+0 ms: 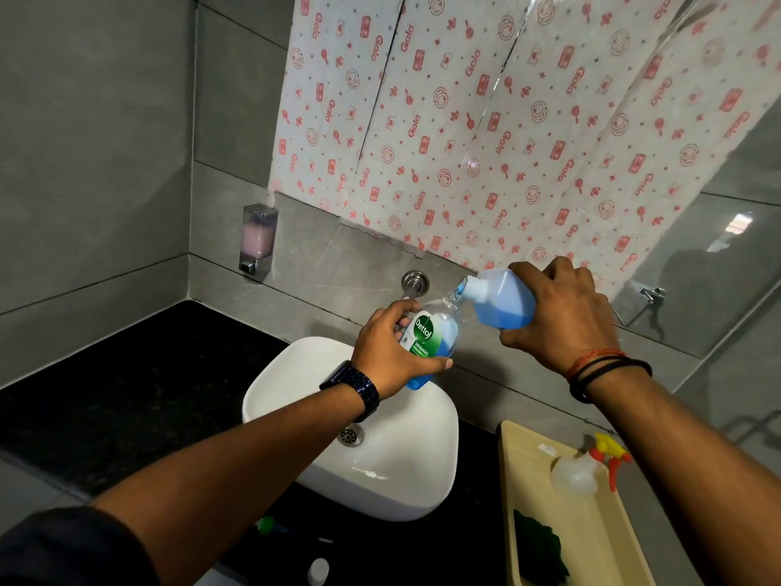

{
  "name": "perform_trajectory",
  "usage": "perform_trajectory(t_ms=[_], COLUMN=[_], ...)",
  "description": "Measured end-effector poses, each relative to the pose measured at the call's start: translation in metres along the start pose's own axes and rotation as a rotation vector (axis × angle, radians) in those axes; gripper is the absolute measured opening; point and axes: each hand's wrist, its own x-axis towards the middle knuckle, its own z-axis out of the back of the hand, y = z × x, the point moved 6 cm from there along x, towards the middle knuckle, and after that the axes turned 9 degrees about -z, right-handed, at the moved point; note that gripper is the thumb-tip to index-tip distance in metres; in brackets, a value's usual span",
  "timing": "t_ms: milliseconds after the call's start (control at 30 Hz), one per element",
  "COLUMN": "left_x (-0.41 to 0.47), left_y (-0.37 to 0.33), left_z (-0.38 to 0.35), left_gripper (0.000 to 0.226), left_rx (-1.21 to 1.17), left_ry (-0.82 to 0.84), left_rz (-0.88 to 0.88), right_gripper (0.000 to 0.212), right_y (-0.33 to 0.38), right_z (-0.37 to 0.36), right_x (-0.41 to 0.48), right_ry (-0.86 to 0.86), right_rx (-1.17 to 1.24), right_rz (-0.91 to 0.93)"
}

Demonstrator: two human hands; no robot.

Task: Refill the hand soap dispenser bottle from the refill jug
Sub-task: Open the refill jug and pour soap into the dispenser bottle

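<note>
left hand (391,353) grips dispenser bottle (433,336), right hand (562,315) grips refill jug (498,300); keep spout over neck, pour slowly.

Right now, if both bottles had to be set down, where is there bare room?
Widest bare patch: the black counter left of the white basin, back to the corner. A smaller one lies on the tray, between the spray bottle and green cloth. Above the basin is crowded: left hand grips the dispenser bottle, right hand the refill jug.
</note>
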Motion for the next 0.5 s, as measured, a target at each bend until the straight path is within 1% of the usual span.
perform_trajectory(t_ms=[500], left_x=[-0.0001], left_y=[-0.0012], left_z=[-0.0011], left_gripper=[0.080], left_rx=[0.002], left_ry=[-0.002], left_rz=[-0.004], right_gripper=[0.077], right_y=[-0.0010], right_z=[0.0026], right_x=[-0.0011], right_ry=[0.012], right_rx=[-0.001], right_rz=[0.001])
